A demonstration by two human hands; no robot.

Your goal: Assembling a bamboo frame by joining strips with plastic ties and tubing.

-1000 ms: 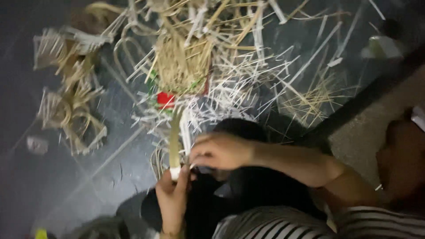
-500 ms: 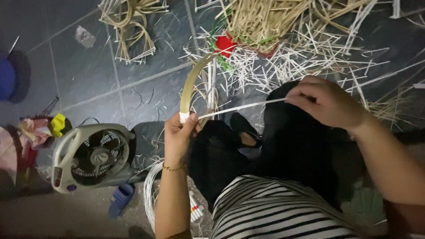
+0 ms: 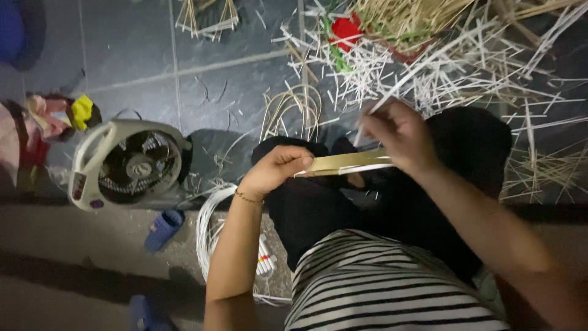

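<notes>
A flat pale bamboo strip point(image 3: 346, 163) runs almost level between my two hands, above my lap in black trousers. My left hand point(image 3: 278, 168) is closed around its left end; a thin bracelet circles that wrist. My right hand point(image 3: 398, 138) pinches the strip's right end, and a thin white sliver rises from those fingers toward the upper right. I wear a black-and-white striped shirt point(image 3: 380, 285).
A heap of white and straw-coloured slivers point(image 3: 453, 55) covers the dark tiled floor ahead, with a red object point(image 3: 346, 29) in it. A small floor fan point(image 3: 125, 162) stands at left, a coil of white strips point(image 3: 211, 227) beside my left arm, blue slippers point(image 3: 162, 228) below.
The view swung left and down. The strip, earlier curved upright from my left hand, now lies flat between both hands. My right hand has come closer to the left.
</notes>
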